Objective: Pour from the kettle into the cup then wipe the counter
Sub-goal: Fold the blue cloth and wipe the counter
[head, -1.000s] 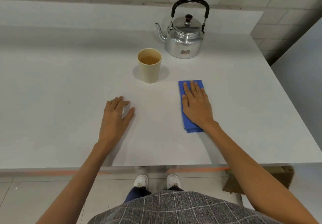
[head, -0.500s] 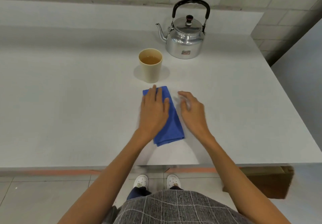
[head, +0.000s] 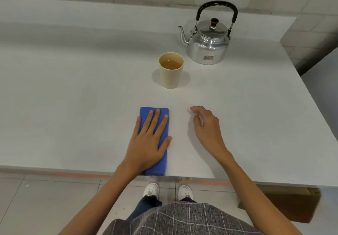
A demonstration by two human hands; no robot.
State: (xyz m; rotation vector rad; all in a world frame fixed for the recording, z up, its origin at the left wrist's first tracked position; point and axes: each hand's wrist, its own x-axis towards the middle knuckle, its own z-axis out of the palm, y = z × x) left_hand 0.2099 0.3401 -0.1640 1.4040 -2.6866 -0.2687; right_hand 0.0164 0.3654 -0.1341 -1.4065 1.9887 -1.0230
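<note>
A folded blue cloth [head: 144, 113] lies on the white counter [head: 73, 97], its near end at the front edge. My left hand [head: 148, 143] presses flat on top of it, fingers spread and pointing away from me. My right hand [head: 206, 130] rests just right of the cloth with loosely curled fingers and holds nothing. Beyond the hands stands a beige cup [head: 171, 75], upright and holding amber liquid. The steel kettle [head: 207, 46] with a black handle sits upright behind and to the right of the cup, spout pointing left.
The counter runs back to a raised ledge under a tiled wall. A grey wall panel [head: 325, 92] closes off the right side. A brown cardboard box [head: 285, 203] stands on the floor under the counter's right end.
The cloth went from under my right hand to under my left hand, then slid left and toward the front edge. My right hand has come off it.
</note>
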